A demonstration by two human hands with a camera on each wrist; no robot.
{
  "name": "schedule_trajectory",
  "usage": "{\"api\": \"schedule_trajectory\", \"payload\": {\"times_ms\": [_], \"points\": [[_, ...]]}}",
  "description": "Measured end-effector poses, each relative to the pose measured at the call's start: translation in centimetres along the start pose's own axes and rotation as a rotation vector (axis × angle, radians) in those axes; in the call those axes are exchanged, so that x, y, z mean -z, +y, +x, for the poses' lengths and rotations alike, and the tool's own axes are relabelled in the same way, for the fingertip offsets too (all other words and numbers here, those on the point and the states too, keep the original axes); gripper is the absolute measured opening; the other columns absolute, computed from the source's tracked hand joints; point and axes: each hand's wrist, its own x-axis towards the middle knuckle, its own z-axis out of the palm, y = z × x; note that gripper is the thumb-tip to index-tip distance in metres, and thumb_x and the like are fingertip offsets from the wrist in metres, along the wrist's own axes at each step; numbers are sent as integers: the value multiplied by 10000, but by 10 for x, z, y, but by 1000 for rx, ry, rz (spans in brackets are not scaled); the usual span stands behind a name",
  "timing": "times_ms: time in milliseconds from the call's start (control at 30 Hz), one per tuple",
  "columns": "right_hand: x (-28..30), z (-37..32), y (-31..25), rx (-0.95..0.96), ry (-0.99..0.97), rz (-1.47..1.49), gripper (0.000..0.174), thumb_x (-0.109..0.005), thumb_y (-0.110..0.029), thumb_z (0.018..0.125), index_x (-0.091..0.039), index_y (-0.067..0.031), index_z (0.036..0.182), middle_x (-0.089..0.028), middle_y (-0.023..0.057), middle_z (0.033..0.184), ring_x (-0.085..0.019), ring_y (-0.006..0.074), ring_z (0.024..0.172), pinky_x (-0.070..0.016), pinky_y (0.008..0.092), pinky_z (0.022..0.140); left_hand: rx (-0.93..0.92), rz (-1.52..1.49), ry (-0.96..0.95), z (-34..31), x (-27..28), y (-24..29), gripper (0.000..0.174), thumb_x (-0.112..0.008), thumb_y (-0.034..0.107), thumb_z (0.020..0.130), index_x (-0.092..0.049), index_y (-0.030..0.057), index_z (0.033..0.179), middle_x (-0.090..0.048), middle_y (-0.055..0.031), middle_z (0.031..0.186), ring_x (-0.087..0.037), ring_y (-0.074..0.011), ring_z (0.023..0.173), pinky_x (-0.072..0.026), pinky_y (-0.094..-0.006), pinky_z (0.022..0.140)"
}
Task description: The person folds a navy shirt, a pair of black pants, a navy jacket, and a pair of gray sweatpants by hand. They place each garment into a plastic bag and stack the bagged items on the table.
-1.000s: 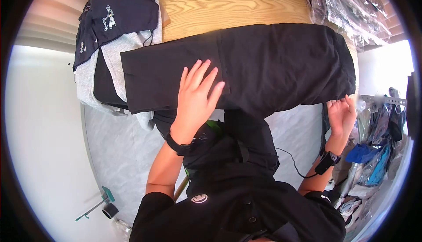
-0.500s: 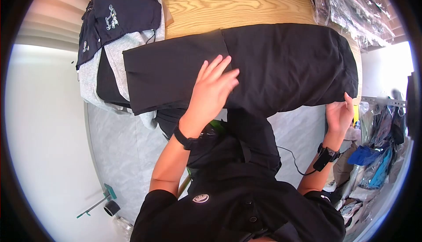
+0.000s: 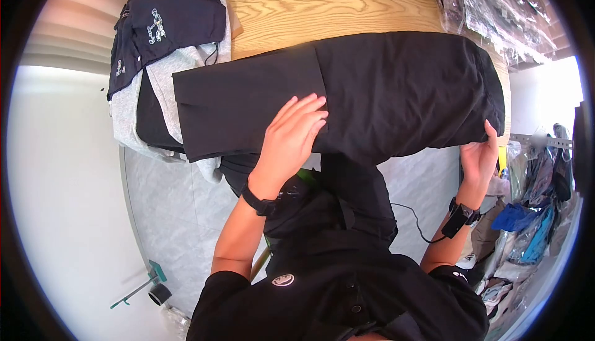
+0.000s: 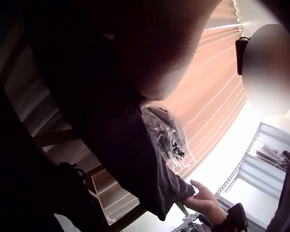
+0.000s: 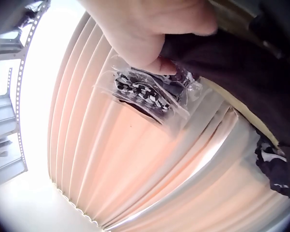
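A black folded garment [image 3: 403, 87] lies across the near side of the wooden table, with a flat folded panel [image 3: 242, 96] over its left part. My left hand [image 3: 291, 139] rests on that panel, its fingers fairly straight and close together, fingertips at the panel's right edge. At the garment's near right corner, my right hand [image 3: 480, 158] pinches the cloth, thumb on top and the other fingers mostly hidden beneath. The right wrist view shows the same hand [image 5: 145, 29] gripping the dark cloth [image 5: 232, 67].
Left of the garment lie a grey garment [image 3: 127, 124] and a dark printed garment [image 3: 170, 22]. Plastic-wrapped items [image 3: 489, 6] sit at the table's far right. Bagged clothes [image 3: 527, 217] hang or lie at the right. A thin cable [image 3: 412, 223] runs to my right wrist.
My left hand has slid right along the panel to its edge, its fingers drawing closer together. My right thumb has come up onto the corner's top. The garment has barely moved.
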Motion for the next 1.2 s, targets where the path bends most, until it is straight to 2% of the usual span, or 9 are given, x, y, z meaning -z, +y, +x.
{"api": "schedule_trajectory", "payload": {"times_ms": [133, 167, 300, 533, 700, 800, 833, 1000, 1200], "points": [[-1, 0, 3, -23, 4, -18, 349, -492, -84, 926, -491, 17, 1260, -542, 122, 1296, -516, 242, 1200, -391, 392, 1044, -26, 56, -19, 1, 4, 5, 357, -703, 159, 781, -612, 44, 1107, -564, -129, 1256, -518, -298, 1194, -389, -442, 1022], [-5, -2, 3, -18, 13, -22, 346, -500, -98, 927, -497, 16, 1254, -545, 118, 1294, -514, 241, 1200, -393, 392, 1040, -45, 119, -54, -3, 3, 1, 582, -762, 239, 718, -542, 72, 1231, -476, -139, 1353, -439, -311, 1268, -319, -490, 1061], [-9, 0, 4, -22, -10, 41, 347, -512, -144, 939, -509, 18, 1245, -551, 107, 1289, -509, 242, 1202, -393, 398, 1032, 35, 258, -260, -8, 18, 14, 811, -794, 330, 667, -432, 98, 1355, -342, -153, 1449, -297, -338, 1356, -168, -556, 1102], [-5, 16, -4, 152, 294, 82, 370, -464, -187, 967, -485, 26, 1269, -508, 153, 1326, -475, 298, 1231, -352, 450, 1062, 37, 302, -276, -8, 9, 14, 757, -695, 434, 758, -421, 79, 1369, -328, -161, 1460, -291, -335, 1358, -161, -549, 1098], [-15, -3, -48, 357, 426, -2, 418, -429, -205, 973, -445, 40, 1311, -437, 179, 1388, -386, 315, 1305, -242, 471, 1115, -102, 199, -295, 16, -20, 32, 696, -623, 461, 822, -429, 56, 1353, -346, -174, 1443, -299, -333, 1350, -178, -545, 1093], [-13, -19, -76, 419, 464, -35, 419, -437, -211, 971, -451, 38, 1308, -434, 172, 1392, -384, 312, 1307, -240, 472, 1117, -136, 12, -270, 29, -27, 43, 651, -612, 432, 838, -440, 63, 1345, -381, -176, 1416, -310, -333, 1343, -191, -551, 1087], [13, -23, -93, 379, 371, -32, 379, -459, -216, 964, -517, 27, 1249, -509, 149, 1328, -449, 298, 1254, -302, 465, 1085, -131, 119, -230, 33, -22, 45, 627, -609, 414, 843, -449, 66, 1339, -389, -173, 1411, -315, -332, 1340, -189, -563, 1082], [9, -37, -109, 548, 413, -110, 383, -467, -217, 960, -515, 30, 1249, -511, 144, 1325, -456, 289, 1245, -305, 454, 1087, 140, 435, -135, 14, -6, 22, 541, -584, 354, 874, -469, 100, 1337, -348, -166, 1442, -295, -339, 1351, -181, -605, 1059], [-44, -37, -69, 724, 425, -437, 387, -515, -177, 937, -502, 33, 1262, -511, 138, 1322, -480, 275, 1222, -350, 435, 1064, 125, 227, -72, 4, 2, 9, 551, -632, 304, 852, -474, 81, 1330, -316, -196, 1455, -304, -356, 1347, -223, -482, 1095]]}}
